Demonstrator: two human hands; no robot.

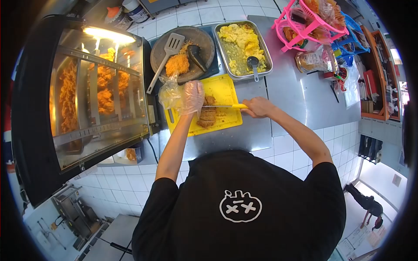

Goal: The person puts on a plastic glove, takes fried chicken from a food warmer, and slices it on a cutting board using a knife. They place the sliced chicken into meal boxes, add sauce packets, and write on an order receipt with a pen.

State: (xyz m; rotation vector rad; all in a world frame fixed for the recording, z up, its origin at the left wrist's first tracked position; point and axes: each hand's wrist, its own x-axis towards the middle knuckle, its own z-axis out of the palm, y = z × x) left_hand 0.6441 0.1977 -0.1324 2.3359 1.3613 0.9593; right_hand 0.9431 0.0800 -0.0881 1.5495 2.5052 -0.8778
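On a yellow cutting board (227,89) lies a browned, breaded fried cutlet (207,117), its near part cut into several slices. My right hand (257,107) is closed around the yellow handle of a knife (224,106), whose blade lies across the cutlet. In a clear plastic glove, my left hand (193,96) is at the cutlet's left side, close to the blade, fingers bent and together; its fingertips partly hide the meat. A crumpled clear plastic bag (170,93) rests on the board's left side.
Behind the board, a stone mortar (159,52) holds orange shredded food, a pestle and a grey slotted turner (174,43). Beside it is a metal tray (241,77) of yellow food. A lit fried-chicken display case (146,87) stands left; pink baskets (285,26) stand right. Another person (370,204) is at far right.
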